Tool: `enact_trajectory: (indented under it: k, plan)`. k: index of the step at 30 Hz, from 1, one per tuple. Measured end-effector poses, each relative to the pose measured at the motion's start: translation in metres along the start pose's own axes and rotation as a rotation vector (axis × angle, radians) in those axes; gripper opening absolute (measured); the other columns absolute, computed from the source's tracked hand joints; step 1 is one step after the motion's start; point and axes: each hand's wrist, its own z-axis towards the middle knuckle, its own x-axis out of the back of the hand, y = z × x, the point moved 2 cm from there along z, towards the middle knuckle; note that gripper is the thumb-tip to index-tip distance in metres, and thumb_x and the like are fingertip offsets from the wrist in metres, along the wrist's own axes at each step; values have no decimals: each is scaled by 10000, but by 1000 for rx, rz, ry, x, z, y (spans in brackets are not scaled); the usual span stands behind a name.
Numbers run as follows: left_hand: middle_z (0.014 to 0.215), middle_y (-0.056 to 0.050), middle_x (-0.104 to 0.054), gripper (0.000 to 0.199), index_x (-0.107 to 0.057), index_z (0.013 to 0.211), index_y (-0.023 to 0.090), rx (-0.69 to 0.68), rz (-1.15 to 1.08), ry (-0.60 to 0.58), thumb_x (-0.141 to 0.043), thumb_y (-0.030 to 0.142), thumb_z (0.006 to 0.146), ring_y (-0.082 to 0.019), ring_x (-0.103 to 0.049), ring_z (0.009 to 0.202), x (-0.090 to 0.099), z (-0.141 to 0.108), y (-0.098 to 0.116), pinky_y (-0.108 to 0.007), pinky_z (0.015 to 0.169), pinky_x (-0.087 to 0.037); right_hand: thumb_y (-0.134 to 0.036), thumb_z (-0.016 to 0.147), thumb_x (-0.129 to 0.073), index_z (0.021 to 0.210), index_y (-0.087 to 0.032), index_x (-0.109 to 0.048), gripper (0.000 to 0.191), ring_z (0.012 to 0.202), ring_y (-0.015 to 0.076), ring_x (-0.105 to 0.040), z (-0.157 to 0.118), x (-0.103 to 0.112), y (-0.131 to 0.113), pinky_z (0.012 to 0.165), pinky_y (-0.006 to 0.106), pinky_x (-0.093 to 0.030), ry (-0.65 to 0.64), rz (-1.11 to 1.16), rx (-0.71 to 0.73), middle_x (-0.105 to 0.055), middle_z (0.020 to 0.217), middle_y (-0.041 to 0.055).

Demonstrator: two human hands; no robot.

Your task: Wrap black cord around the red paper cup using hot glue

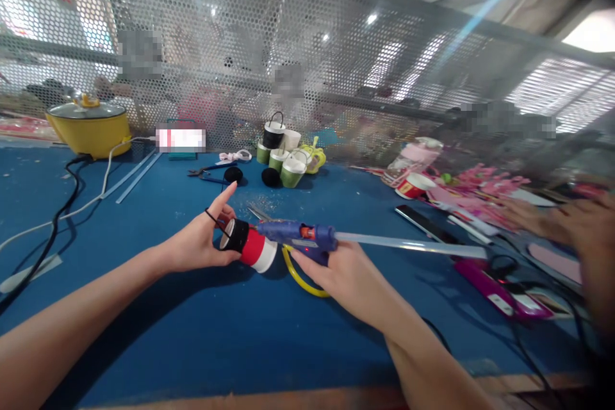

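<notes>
"Our left hand (202, 243) first: partly closed, with the thumb on the near side of the banded cup (257, 248), the index finger raised and the other fingers curled behind."

"How does that cup sit?"

"Tilted onto its side, over the middle of the worktop (192, 333), its black band toward our thumb, then red, then white. Its dark loop handle (211, 214) lies against our fingers. Whether the cup touches the surface, we cannot tell."

"And our right hand (353, 275)?"

"Wrapped around the grip of the blue glue gun (293, 230). We have the nozzle at the cup's side, touching or just beside it; we cannot tell which. A long clear glue stick (408, 243) runs out of the back toward the right. Below the gun we see scissors with a yellow handle (305, 285)."

"Around us, then, from the left?"

"We have a yellow pot (91, 134) with a glass lid, two clear sticks (139, 176) lying side by side, pliers (196, 173), and a black round piece (233, 175) just beside them. Next, past a second one, a cluster of green and white cups (292, 172) carries a black-and-white cup (274, 134) on top."

"Farther right?"

"A phone (425, 224) lies near a red-and-white cup (414, 186), with pink pieces (494, 186) beyond and a purple power strip (494, 291) closer to us. At the far right is another person's hand (571, 224), blurred."
</notes>
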Motion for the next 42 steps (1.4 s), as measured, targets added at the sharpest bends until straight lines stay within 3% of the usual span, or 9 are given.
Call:
enact_trajectory:
  k: [11,16,19,22,26,31,36,40,42]
  plan:
    - [1036,-31,-447,1021,21,1430,338,-35,33,-42,-658,183,683,-182,-538,901,1,0,3,-416,878,-428,-278,800,-478,600,-181,-535,229,553,155,-539,8,-3,1,551,275,-428,12,15,-5,-624,604,34]
    - [1027,-29,-453,1014,3,1432,335,-21,36,-29,-655,174,677,-176,-533,877,2,-1,6,-402,863,-436,-368,776,-548,592,-194,-470,265,383,107,-466,13,-4,9,415,241,-386,-77,282,-203,-512,456,-26]
    - [1007,-26,-451,1027,-12,1434,326,4,21,-4,-670,184,659,-167,-537,841,2,0,8,-392,837,-452,-384,759,-589,683,-180,-498,235,414,103,-490,25,-2,23,435,234,-407,-23,420,-245,-533,498,-28]
    - [964,-14,-459,1031,-22,1436,314,39,14,-6,-673,187,647,-163,-539,824,3,1,10,-383,823,-465,-399,784,-567,688,-173,-527,249,515,128,-553,46,1,44,493,250,-427,132,234,-287,-598,589,18]
    - [925,2,-470,1030,-24,1438,314,84,19,-9,-662,173,641,-152,-538,789,2,1,11,-377,801,-477,-399,854,-475,493,-197,-466,414,474,151,-535,76,-11,73,510,288,-410,126,88,-326,-533,468,32]
    - [924,6,-460,1021,-37,1438,307,125,21,0,-662,180,640,-144,-533,762,1,1,13,-371,776,-474,-354,812,-572,406,-209,-409,461,577,196,-583,94,-24,86,563,305,-391,151,-58,-319,-474,424,38]
    - [900,9,-463,1027,-35,1439,284,170,15,3,-660,175,631,-134,-527,708,0,2,17,-355,721,-479,-343,790,-629,510,-182,-550,332,835,242,-581,85,-14,40,690,336,-407,206,-119,-122,-601,646,80]
    - [886,1,-510,1022,-5,1442,246,129,-22,-2,-644,161,648,-137,-543,699,-2,2,18,-339,701,-493,-412,809,-594,768,-203,-692,235,785,172,-566,71,-18,-31,717,301,-422,33,6,302,-644,794,46]
    - [912,-15,-553,1016,11,1441,234,87,-46,-23,-634,155,659,-152,-564,743,-2,2,18,-338,717,-502,-339,782,-631,719,-179,-682,180,763,170,-546,67,-24,-57,687,293,-408,-57,-1,453,-626,744,45]
